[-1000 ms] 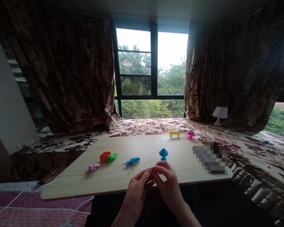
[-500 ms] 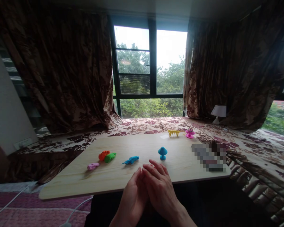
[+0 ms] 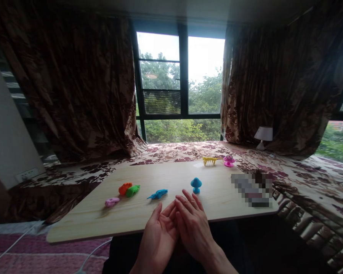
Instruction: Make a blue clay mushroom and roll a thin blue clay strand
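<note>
The blue mushroom toy (image 3: 196, 185) stands upright on the wooden tabletop (image 3: 171, 175), just beyond the fingertips of the right hand (image 3: 192, 224), not touching them. That hand lies palm down, fingers loosely spread, holding nothing. The left hand (image 3: 158, 236) is beside it, palm up, fingers open and empty, touching the right hand's edge. A blue lizard-like toy (image 3: 158, 194) lies just beyond the left fingertips. Farther left sit green (image 3: 133, 190), orange (image 3: 125, 188) and pink (image 3: 112, 201) toys.

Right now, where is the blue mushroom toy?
In the head view, the blue mushroom toy stands upright on the wooden table, just beyond the right hand, right of the blue animal toy.
</note>
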Action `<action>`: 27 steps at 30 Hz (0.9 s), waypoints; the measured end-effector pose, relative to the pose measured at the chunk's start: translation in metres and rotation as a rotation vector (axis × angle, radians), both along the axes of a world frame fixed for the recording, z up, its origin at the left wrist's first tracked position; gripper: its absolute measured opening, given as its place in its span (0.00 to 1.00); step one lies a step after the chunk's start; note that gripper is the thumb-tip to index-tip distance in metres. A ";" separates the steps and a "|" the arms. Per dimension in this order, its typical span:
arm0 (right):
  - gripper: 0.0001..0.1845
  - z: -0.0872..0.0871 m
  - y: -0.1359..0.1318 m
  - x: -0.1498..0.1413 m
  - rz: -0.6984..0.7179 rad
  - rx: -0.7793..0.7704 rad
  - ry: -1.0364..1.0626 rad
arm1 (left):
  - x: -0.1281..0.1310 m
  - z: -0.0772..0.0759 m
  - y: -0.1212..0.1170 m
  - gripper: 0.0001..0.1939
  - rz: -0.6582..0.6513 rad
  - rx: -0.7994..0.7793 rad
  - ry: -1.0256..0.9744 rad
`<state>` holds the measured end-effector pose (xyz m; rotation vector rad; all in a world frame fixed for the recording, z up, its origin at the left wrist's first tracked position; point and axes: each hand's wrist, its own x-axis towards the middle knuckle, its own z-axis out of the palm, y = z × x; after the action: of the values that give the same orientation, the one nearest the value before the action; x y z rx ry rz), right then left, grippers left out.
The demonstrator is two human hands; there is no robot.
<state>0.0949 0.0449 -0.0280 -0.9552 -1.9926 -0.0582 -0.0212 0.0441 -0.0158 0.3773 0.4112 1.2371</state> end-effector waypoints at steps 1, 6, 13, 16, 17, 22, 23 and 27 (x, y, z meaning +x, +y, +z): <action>0.22 0.000 -0.001 0.000 0.014 0.001 -0.008 | -0.001 -0.001 0.001 0.18 0.015 -0.002 0.000; 0.21 0.000 0.000 -0.004 0.046 -0.017 -0.055 | 0.000 -0.002 0.001 0.19 -0.003 0.002 -0.002; 0.21 -0.001 0.001 0.003 0.020 -0.044 -0.063 | -0.004 0.001 0.003 0.19 0.026 -0.004 0.021; 0.22 -0.001 0.001 0.005 0.072 -0.039 -0.075 | -0.002 0.000 0.001 0.18 0.023 -0.004 0.026; 0.22 -0.001 0.003 0.005 0.060 -0.032 -0.059 | 0.000 -0.001 0.000 0.18 0.019 -0.008 0.032; 0.22 -0.004 0.012 0.012 -0.010 -0.045 0.051 | 0.006 -0.010 0.002 0.12 0.093 -0.034 0.096; 0.22 -0.004 0.012 0.013 -0.007 -0.065 0.070 | 0.007 -0.013 0.004 0.12 0.120 -0.042 0.112; 0.21 -0.002 0.006 0.013 0.043 -0.121 0.081 | 0.009 -0.025 0.012 0.13 0.173 -0.068 0.138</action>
<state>0.1078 0.0506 -0.0301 -0.9753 -1.9584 0.1245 -0.0123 0.0565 -0.0410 0.3758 0.6126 1.3658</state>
